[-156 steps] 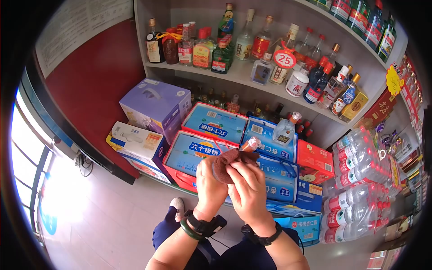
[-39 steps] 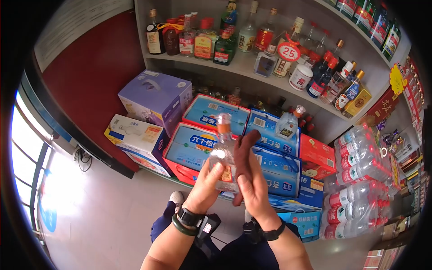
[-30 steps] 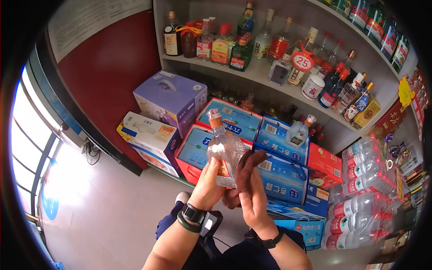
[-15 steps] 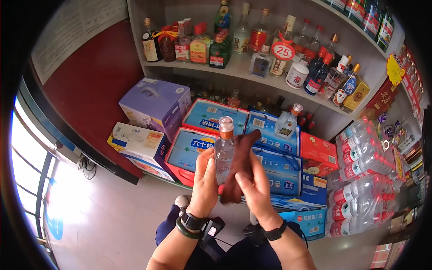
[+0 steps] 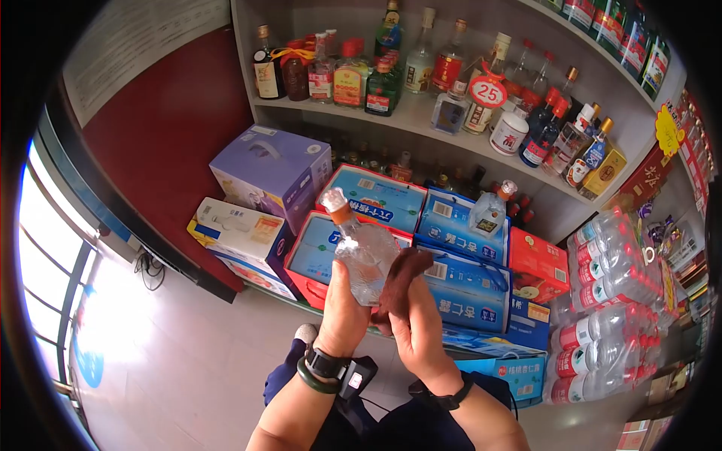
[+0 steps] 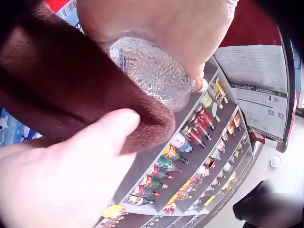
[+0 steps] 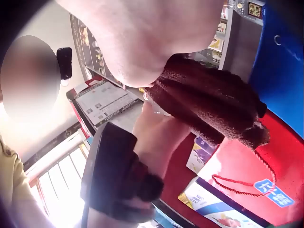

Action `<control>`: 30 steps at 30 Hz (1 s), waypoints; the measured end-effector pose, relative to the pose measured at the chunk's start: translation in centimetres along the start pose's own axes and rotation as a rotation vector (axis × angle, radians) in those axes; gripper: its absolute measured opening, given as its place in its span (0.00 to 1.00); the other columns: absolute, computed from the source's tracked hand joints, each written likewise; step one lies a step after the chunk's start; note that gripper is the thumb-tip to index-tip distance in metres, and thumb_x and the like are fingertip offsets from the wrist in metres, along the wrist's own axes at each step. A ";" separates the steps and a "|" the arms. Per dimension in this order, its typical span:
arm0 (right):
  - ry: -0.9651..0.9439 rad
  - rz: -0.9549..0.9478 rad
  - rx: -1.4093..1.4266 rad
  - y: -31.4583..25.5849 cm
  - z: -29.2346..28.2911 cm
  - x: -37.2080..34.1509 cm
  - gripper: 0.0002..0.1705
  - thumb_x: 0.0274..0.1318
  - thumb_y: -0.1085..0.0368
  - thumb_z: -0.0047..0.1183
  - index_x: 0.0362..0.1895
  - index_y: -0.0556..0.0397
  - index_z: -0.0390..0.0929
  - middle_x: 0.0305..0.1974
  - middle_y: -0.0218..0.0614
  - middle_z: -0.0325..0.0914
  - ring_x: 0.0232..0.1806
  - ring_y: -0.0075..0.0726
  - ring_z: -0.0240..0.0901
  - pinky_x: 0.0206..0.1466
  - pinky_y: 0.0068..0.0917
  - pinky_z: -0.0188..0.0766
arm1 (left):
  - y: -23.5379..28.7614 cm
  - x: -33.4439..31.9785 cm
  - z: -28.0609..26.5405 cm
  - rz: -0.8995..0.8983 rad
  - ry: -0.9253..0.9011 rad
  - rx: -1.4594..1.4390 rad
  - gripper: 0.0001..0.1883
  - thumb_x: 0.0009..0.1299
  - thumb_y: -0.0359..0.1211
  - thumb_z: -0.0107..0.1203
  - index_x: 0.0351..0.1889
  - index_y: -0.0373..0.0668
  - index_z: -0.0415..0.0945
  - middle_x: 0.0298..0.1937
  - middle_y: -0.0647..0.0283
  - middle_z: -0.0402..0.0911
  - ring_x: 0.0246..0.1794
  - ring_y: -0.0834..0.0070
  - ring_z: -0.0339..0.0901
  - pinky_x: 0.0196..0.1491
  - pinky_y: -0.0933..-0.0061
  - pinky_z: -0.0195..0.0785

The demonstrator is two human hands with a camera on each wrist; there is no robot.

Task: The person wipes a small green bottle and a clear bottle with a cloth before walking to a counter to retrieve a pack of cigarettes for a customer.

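"What do you have in your hands?"

"My left hand (image 5: 344, 319) is wrapped round a clear glass bottle (image 5: 364, 255), with the thumb up along its side. My right hand (image 5: 423, 334) grasps a brown cloth (image 5: 404, 279), thumb on the near side."

"Where is the bottle exactly?"

"Near the middle of the frame, tilted so that its clear cap (image 5: 333, 198) points to the upper left. An orange-brown band circles the neck, and the glass looks textured from my left wrist. The cloth overlaps the bottle's lower right side."

"And what lies below and around it?"

"Blue-and-red cartons (image 5: 312, 252) sit just beyond my hands. A second clear bottle (image 5: 489, 216) stands right of centre, on a blue carton (image 5: 445, 219). A purple box (image 5: 263, 161) sits left of centre, over by the dark red panel (image 5: 169, 143)."

"Anything higher up?"

"A grey shelf (image 5: 410, 129) of bottles crosses the top, with a round '25' sign (image 5: 488, 92) among them. Packs of large plastic bottles (image 5: 602, 346) are stacked at the right."
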State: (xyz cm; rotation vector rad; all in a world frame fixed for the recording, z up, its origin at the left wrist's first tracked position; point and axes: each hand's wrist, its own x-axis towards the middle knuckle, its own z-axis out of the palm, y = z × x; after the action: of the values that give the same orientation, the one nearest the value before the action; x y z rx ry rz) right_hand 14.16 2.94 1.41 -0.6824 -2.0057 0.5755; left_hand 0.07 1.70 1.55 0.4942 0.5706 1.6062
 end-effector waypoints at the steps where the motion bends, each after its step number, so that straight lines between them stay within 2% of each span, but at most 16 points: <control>1: -0.005 -0.003 0.003 0.2 0.1 -0.3 0.28 0.62 0.70 0.49 0.64 0.68 0.60 0.65 0.64 0.60 0.67 0.71 0.55 0.68 0.50 0.56 | 0.4 0.0 -0.1 -0.014 -0.039 -0.034 0.35 0.77 0.59 0.27 0.71 0.43 0.55 0.68 0.55 0.64 0.69 0.60 0.62 0.71 0.58 0.52; 3: 0.005 -0.118 -0.124 0.4 0.2 -0.6 0.28 0.61 0.69 0.50 0.63 0.69 0.61 0.64 0.63 0.60 0.67 0.73 0.56 0.68 0.51 0.57 | 0.3 0.2 0.2 -0.004 -0.030 -0.034 0.36 0.76 0.60 0.27 0.71 0.43 0.54 0.68 0.54 0.64 0.69 0.60 0.62 0.71 0.58 0.51; 6: 0.006 -0.143 -0.160 -0.3 -0.2 0.0 0.29 0.62 0.67 0.48 0.64 0.69 0.59 0.66 0.64 0.57 0.68 0.74 0.52 0.70 0.53 0.52 | 0.0 0.0 0.6 -0.039 -0.020 -0.110 0.35 0.77 0.58 0.28 0.71 0.43 0.53 0.68 0.55 0.64 0.69 0.60 0.62 0.71 0.58 0.52; 8: 0.015 -0.073 -0.082 -1.1 -1.2 1.2 0.30 0.64 0.65 0.47 0.65 0.69 0.58 0.67 0.64 0.56 0.69 0.73 0.50 0.71 0.52 0.50 | -0.9 0.1 -0.8 -0.070 -0.089 0.081 0.36 0.76 0.59 0.36 0.71 0.42 0.55 0.66 0.57 0.65 0.65 0.67 0.64 0.64 0.64 0.59; 9: 0.022 -0.007 -0.002 -1.4 -1.6 2.0 0.31 0.65 0.63 0.45 0.66 0.69 0.57 0.68 0.64 0.54 0.70 0.73 0.49 0.72 0.52 0.47 | -1.1 -0.1 -1.2 -0.077 -0.094 0.081 0.36 0.76 0.59 0.36 0.71 0.42 0.55 0.66 0.57 0.65 0.65 0.67 0.64 0.64 0.64 0.59; 10: 0.031 0.040 0.102 -1.5 -2.1 2.5 0.31 0.67 0.61 0.41 0.68 0.67 0.55 0.70 0.62 0.51 0.72 0.70 0.44 0.74 0.48 0.42 | -1.3 -0.4 -1.6 -0.095 -0.129 0.208 0.35 0.76 0.57 0.38 0.71 0.42 0.54 0.66 0.57 0.65 0.66 0.68 0.63 0.65 0.65 0.58; 11: 0.095 0.112 0.230 -1.3 -2.2 2.3 0.28 0.70 0.60 0.39 0.68 0.65 0.56 0.68 0.57 0.57 0.71 0.58 0.54 0.72 0.40 0.49 | -1.5 -0.6 -1.8 -0.110 -0.165 0.334 0.35 0.76 0.56 0.40 0.72 0.41 0.54 0.66 0.58 0.64 0.66 0.70 0.61 0.65 0.66 0.57; 13: 0.142 0.270 0.375 -0.6 -2.7 2.0 0.26 0.72 0.59 0.38 0.67 0.63 0.59 0.63 0.49 0.65 0.65 0.43 0.62 0.67 0.32 0.55 | -1.8 -1.2 -1.0 -0.187 -0.197 0.226 0.35 0.76 0.54 0.42 0.72 0.41 0.53 0.67 0.60 0.64 0.67 0.72 0.61 0.66 0.66 0.54; 14: 0.189 0.288 0.410 0.1 -2.7 1.9 0.25 0.73 0.58 0.39 0.65 0.60 0.62 0.57 0.42 0.70 0.59 0.35 0.66 0.62 0.27 0.60 | -1.6 -1.4 -0.7 -0.037 -0.282 0.347 0.35 0.76 0.55 0.40 0.72 0.41 0.54 0.67 0.60 0.65 0.67 0.71 0.61 0.67 0.65 0.54; 15: 0.161 0.374 0.478 0.2 -2.8 1.9 0.23 0.72 0.57 0.39 0.63 0.60 0.64 0.54 0.43 0.72 0.57 0.37 0.69 0.59 0.28 0.63 | -1.3 -1.5 -0.4 0.116 -0.365 0.467 0.35 0.76 0.56 0.39 0.72 0.42 0.54 0.67 0.60 0.65 0.68 0.71 0.61 0.67 0.65 0.54; 16: 0.149 0.406 0.451 0.4 -2.7 1.8 0.23 0.72 0.58 0.40 0.62 0.60 0.64 0.53 0.44 0.73 0.55 0.36 0.70 0.58 0.28 0.64 | -1.5 -1.2 -0.5 0.116 -0.363 0.468 0.35 0.76 0.56 0.39 0.72 0.42 0.54 0.67 0.60 0.65 0.68 0.71 0.61 0.67 0.65 0.54; 18: 0.128 0.391 0.368 0.5 -2.1 1.2 0.22 0.72 0.58 0.40 0.61 0.60 0.64 0.52 0.45 0.74 0.53 0.38 0.71 0.56 0.29 0.66 | -1.9 -0.2 -0.7 -0.138 -0.135 0.020 0.37 0.75 0.61 0.31 0.71 0.44 0.53 0.69 0.56 0.63 0.69 0.60 0.62 0.69 0.57 0.56; 20: 0.117 0.293 0.296 0.8 -1.0 0.3 0.21 0.71 0.60 0.41 0.61 0.60 0.64 0.51 0.48 0.75 0.52 0.44 0.73 0.56 0.31 0.67 | -1.2 0.3 -0.3 -0.122 -0.096 -0.014 0.39 0.74 0.63 0.27 0.71 0.44 0.54 0.69 0.57 0.64 0.69 0.61 0.62 0.69 0.57 0.56; 21: 0.066 0.303 0.310 0.7 -0.9 -0.2 0.23 0.70 0.62 0.42 0.64 0.61 0.61 0.54 0.51 0.72 0.57 0.48 0.71 0.60 0.34 0.64 | -0.9 0.5 -0.2 -0.107 -0.056 -0.047 0.41 0.73 0.65 0.24 0.71 0.45 0.54 0.68 0.57 0.64 0.69 0.61 0.62 0.70 0.56 0.56; 27: 0.066 0.164 0.220 -0.7 -0.7 0.3 0.31 0.68 0.63 0.44 0.68 0.65 0.53 0.63 0.55 0.63 0.66 0.52 0.62 0.68 0.36 0.56 | -0.9 0.6 -0.4 -0.101 -0.051 -0.156 0.38 0.75 0.61 0.29 0.71 0.42 0.54 0.67 0.57 0.66 0.67 0.63 0.64 0.68 0.59 0.56; 30: 0.136 0.194 0.335 -0.7 -1.5 1.1 0.32 0.68 0.61 0.45 0.68 0.65 0.53 0.64 0.53 0.63 0.66 0.50 0.62 0.68 0.36 0.56 | -1.3 0.0 -1.4 -0.103 -0.207 0.063 0.34 0.77 0.55 0.39 0.69 0.38 0.57 0.64 0.58 0.69 0.64 0.68 0.67 0.65 0.64 0.58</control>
State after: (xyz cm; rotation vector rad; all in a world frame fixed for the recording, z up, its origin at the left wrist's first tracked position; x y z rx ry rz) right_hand 14.80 3.33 3.23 -0.6914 -1.6755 0.9307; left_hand 0.22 1.68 -0.33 0.6593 0.4836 1.4226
